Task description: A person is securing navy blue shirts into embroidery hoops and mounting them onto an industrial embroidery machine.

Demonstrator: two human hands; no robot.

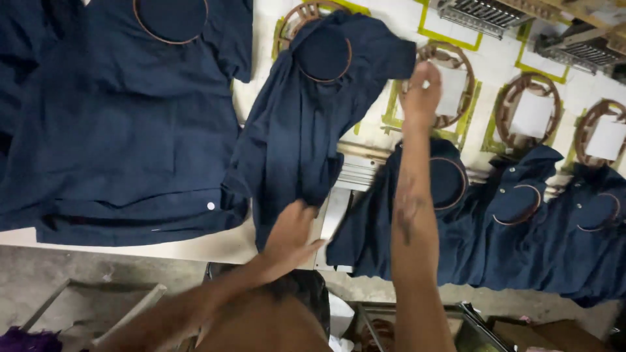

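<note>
From the head camera, you are looking down on a white table [195, 251] marked with yellow-green outlines. Your left hand [291, 231] rests on the lower hem of a dark blue garment [297, 130] lying near the middle of the table; the fingers are spread and flat against the cloth, thumb out to the right, so the grip is loose and pressing rather than closed around anything. Your right hand [420, 98] reaches far up the table to the garment's right shoulder or sleeve edge; the fingers curl there, but motion blur hides whether they have pinched the fabric, so I cannot tell how tight that grip is.

The garment is stretched on a round brown hoop [324, 53] near its top, with the cloth hanging down toward you.

To your left lies a larger dark blue garment [117, 130] spread flat, touching the middle one at its lower corner. To your right, past your forearm, a row of more blue garments [521, 221] on hoops overlaps along the table edge. Behind them sit bare brown hoop frames [529, 111] on the white surface.
</note>
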